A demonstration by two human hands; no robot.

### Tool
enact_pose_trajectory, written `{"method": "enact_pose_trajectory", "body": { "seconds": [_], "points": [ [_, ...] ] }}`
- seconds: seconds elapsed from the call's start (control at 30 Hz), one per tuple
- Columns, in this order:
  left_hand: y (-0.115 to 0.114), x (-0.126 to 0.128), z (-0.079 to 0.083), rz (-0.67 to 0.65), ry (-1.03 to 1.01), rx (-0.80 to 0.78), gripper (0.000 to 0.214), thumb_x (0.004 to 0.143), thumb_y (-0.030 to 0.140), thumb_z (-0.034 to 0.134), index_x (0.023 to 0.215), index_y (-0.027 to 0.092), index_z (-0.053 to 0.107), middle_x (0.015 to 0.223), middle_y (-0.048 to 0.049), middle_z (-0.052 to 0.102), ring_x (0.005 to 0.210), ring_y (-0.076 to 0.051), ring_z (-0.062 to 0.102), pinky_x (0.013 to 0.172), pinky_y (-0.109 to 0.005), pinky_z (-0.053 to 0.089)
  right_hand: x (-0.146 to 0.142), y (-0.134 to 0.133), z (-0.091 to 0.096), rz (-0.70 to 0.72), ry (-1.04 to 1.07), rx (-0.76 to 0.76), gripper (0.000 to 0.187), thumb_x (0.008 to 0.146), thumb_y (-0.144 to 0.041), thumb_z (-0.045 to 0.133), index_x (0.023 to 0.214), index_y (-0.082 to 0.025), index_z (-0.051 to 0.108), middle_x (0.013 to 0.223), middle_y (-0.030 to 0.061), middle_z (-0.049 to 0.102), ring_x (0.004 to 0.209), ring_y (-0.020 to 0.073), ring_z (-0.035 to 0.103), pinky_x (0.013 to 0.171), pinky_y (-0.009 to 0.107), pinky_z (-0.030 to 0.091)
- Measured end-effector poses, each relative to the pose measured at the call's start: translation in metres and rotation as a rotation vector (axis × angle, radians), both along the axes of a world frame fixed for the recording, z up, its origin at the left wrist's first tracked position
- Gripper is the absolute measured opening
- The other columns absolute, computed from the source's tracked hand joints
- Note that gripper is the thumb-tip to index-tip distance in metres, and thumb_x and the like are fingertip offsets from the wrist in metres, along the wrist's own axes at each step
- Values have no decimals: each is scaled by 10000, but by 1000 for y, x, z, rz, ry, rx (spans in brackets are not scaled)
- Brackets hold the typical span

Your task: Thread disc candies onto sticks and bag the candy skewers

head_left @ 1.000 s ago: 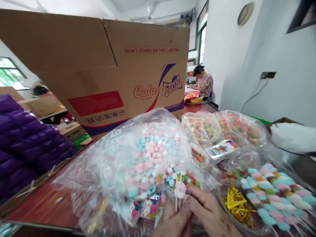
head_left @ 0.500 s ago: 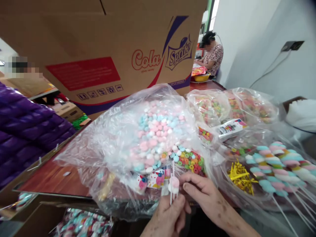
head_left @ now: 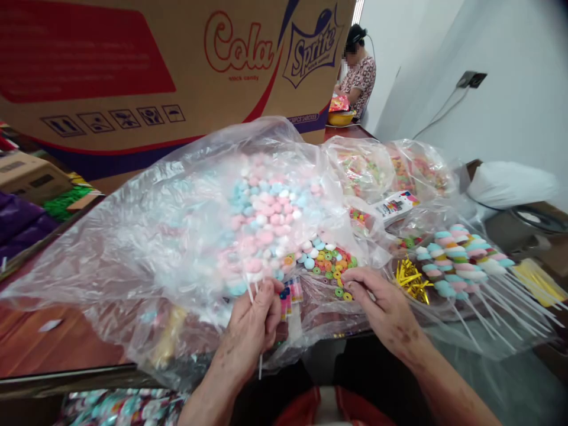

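Observation:
My left hand [head_left: 255, 316] is closed around thin white sticks [head_left: 250, 289]; two tips poke out above the fingers and a stick end shows below. Any candy on them is hidden by the hand. My right hand [head_left: 381, 305] has its thumb and forefinger curled together at the edge of a pile of colourful ring candies [head_left: 331, 263]; what lies between the fingertips cannot be made out. Pink, blue and white marshmallow pieces [head_left: 270, 216] lie in a large clear plastic bag [head_left: 146, 201] behind my left hand. Small printed cards [head_left: 291, 291] lie between my hands.
Finished twisted marshmallow skewers [head_left: 457, 257] rest at the right, beside gold twist ties [head_left: 410, 281]. Bags of ring candies [head_left: 359, 165] and a card stack [head_left: 394, 207] lie behind. A big carton [head_left: 186, 71] stands at the back; a person [head_left: 359, 77] sits beyond.
My hands have moved apart: the left went left and up with the sticks, the right moved up to the ring candies. The pink and white pieces on the stick no longer show. The view has shifted.

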State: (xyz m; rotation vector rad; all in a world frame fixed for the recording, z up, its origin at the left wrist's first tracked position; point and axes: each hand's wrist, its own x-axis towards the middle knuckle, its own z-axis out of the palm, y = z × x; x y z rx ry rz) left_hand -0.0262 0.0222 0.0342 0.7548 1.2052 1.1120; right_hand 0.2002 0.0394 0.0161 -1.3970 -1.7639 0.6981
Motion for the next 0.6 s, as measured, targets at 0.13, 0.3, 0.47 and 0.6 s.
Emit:
{"method": "enact_pose_trajectory", "body": {
  "seconds": [0.13,0.3,0.47,0.6],
  "points": [
    [-4,14,-5,-104,-234,-122,373,877,566,542,821,198,553,443,104,394,308,-23,158,287,-120,177,-21,-7,-4,8,52,-18,186,935,-279,473,986,-224,643,970,34,688,906,186,648,817,292,518],
    [7,35,-4,-63,-606,-129,311,945,460,483,815,192,574,483,90,398,322,-30,170,294,-132,244,-43,-30,-11,-77,97,298,342,963,-273,383,1266,-207,526,1249,116,565,1181,257,535,994,431,459],
    [20,55,18,67,-741,37,306,957,416,494,789,181,598,482,86,364,336,-33,184,323,-128,288,-66,-39,-16,-102,69,741,484,959,-368,325,1410,-219,419,1293,127,481,1179,324,494,995,562,436],
    [22,66,29,127,-773,68,284,943,413,527,796,184,610,484,88,354,338,-37,178,318,-126,287,-76,-30,-19,-210,168,852,496,971,-377,229,1387,-237,459,1206,113,517,1115,319,512,974,565,446]
  ]
}}
